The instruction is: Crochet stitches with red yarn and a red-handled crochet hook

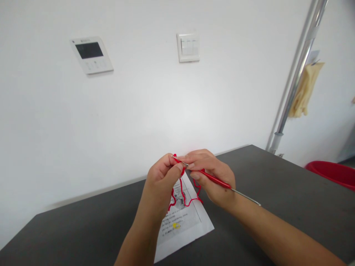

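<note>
Above printed sheet (191,229), close together: left fingers (174,173) pinch red yarn (183,196), right fingers (205,163) grip hook (217,180).

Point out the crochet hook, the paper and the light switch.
Crochet hook (217,180): head view, on its red handle.
Paper (189,228): head view, on its lower part, below the yarn.
Light switch (189,47): head view, on its middle.

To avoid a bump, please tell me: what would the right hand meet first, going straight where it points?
Most likely the left hand and the red yarn there; depth is unclear, so they may be touching now.
</note>
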`<state>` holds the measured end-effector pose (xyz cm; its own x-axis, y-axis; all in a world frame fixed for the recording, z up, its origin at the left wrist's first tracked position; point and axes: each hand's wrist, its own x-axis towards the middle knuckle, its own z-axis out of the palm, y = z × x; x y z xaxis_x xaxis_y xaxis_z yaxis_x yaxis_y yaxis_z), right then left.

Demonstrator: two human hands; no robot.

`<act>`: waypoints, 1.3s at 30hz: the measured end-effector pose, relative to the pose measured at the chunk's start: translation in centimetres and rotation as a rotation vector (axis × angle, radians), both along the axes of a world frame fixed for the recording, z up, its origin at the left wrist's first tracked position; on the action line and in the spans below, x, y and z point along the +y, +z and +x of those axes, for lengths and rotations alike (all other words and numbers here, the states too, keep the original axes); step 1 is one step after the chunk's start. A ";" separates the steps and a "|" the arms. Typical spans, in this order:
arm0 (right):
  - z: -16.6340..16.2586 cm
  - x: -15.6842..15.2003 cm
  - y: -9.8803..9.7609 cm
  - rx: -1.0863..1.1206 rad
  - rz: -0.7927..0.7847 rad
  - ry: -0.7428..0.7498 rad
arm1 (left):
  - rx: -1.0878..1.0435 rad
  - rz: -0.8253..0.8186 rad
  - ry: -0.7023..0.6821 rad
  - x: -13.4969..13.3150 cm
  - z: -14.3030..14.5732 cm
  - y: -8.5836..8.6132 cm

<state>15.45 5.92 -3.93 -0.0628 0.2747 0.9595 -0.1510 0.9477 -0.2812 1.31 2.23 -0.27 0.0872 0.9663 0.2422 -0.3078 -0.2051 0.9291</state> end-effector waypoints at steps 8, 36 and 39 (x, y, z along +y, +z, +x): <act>-0.7 0.0 -0.3 0.134 -0.131 0.134 | 0.016 0.035 -0.010 0.0 -0.2 -0.3; -1.0 -1.0 0.3 0.243 -0.555 0.211 | 0.235 0.168 0.131 -0.2 -0.8 0.3; -1.2 -0.9 0.3 0.276 -0.667 0.375 | 0.083 0.108 0.022 0.2 -0.8 -0.1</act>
